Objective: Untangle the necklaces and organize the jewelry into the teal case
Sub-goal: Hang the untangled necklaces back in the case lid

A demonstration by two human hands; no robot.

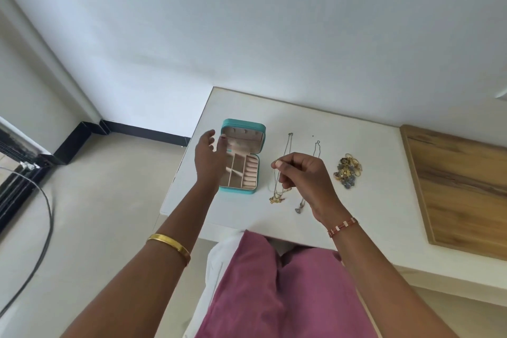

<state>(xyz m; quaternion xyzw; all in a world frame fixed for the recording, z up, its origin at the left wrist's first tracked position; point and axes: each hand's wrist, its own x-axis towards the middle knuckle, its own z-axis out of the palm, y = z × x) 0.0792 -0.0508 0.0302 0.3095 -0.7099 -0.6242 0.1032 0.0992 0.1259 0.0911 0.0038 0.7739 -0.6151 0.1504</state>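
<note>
— Pinching something, that right hand (300, 173)?

— Yes, thumb and forefinger are closed on a gold necklace (277, 192); its chain hangs down and the pendant end lies on the white table (365, 145).

— And the left hand (210, 158)?

— Fingers loosely spread, holding nothing, raised beside the teal case (241, 158), which sits open near the table's left edge, lid upright, pink compartments showing.

— Other jewellery?

— Two silver necklaces: one (288, 145) stretched out just behind the gold one, the other (316, 149) partly hidden by the right hand. A heap of gold and grey pieces (348, 170) lies further right, apart from the case. A wooden board (461, 186) borders the table.
</note>
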